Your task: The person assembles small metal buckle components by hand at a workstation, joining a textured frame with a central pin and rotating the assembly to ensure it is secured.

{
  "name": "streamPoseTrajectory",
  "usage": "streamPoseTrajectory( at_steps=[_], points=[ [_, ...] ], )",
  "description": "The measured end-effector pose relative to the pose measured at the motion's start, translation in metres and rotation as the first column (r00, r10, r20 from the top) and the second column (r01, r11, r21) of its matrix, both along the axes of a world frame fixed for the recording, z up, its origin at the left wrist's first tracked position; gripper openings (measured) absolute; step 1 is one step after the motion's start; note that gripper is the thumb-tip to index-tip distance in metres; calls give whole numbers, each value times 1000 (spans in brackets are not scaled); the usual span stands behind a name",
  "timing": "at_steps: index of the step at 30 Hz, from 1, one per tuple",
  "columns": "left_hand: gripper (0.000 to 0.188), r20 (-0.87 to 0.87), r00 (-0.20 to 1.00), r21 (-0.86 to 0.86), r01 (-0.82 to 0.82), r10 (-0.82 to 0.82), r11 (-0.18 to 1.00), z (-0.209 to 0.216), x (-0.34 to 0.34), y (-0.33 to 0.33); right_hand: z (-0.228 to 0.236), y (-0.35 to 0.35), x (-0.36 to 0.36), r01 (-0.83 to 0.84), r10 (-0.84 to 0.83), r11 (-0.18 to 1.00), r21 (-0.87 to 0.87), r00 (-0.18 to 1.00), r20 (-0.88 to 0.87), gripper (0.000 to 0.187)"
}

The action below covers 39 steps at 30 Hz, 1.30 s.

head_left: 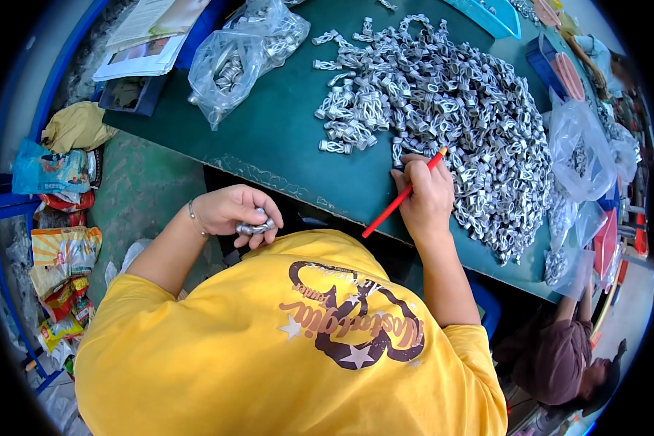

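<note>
A large heap of small silver metal loop pieces with ribbed ends (472,123) covers much of the green table (283,156). My left hand (240,214), in front of the table's near edge, curls around a few of these metal pieces (256,225). At the heap's near left side is my right hand (427,200), with a red pencil (391,208) held across it, its tip toward the heap. The thumb and fingers of that hand are also at a single metal piece (397,151) by the heap's edge; whether they grip it, I cannot tell.
Clear plastic bags of metal pieces (232,62) lie at the far left, and another clear bag (581,149) at the right. A turquoise tray (490,16) stands at the back. Wrappers and packets (65,254) fill a shelf on the left. Another person (559,356) sits at lower right.
</note>
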<state>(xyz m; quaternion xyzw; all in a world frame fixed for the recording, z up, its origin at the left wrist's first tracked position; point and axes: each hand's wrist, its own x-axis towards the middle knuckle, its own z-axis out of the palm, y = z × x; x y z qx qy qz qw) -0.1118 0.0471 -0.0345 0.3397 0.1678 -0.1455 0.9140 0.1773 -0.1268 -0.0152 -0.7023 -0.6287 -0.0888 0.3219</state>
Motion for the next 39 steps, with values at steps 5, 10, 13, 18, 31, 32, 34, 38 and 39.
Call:
streamPoseTrajectory(
  at_steps=[5,10,13,18,31,32,34,38,39],
  points=[
    [29,-413,896,213,-83,166,974,-47,22,-13,0,4,-5,56,-56,998,25,998,5,26],
    [29,65,972,280,-235,225,931,-114,70,-35,6,9,-5,72,-71,997,-12,993,92,30],
    [33,64,955,378,-292,290,878,-108,83,-39,2,9,-8,123,-121,992,-24,990,75,26],
    [42,-165,978,817,63,127,573,-77,62,-30,-3,-2,-12,125,-61,991,46,730,-680,27],
    [31,128,958,483,-285,255,828,48,83,-38,11,2,-33,-68,237,966,249,-149,-960,23],
    [28,164,920,420,-391,355,819,49,92,-42,11,2,-35,-88,275,954,285,-116,-955,23],
    [27,230,893,411,-449,386,793,49,103,-46,7,-1,-34,-126,262,953,277,-126,-957,25],
    [22,424,836,499,-537,349,680,42,108,-52,0,-5,-35,-108,318,943,314,19,-948,29],
    [22,420,838,497,-534,349,684,42,108,-53,0,-6,-35,-79,323,946,316,121,-939,31]
  ],
)
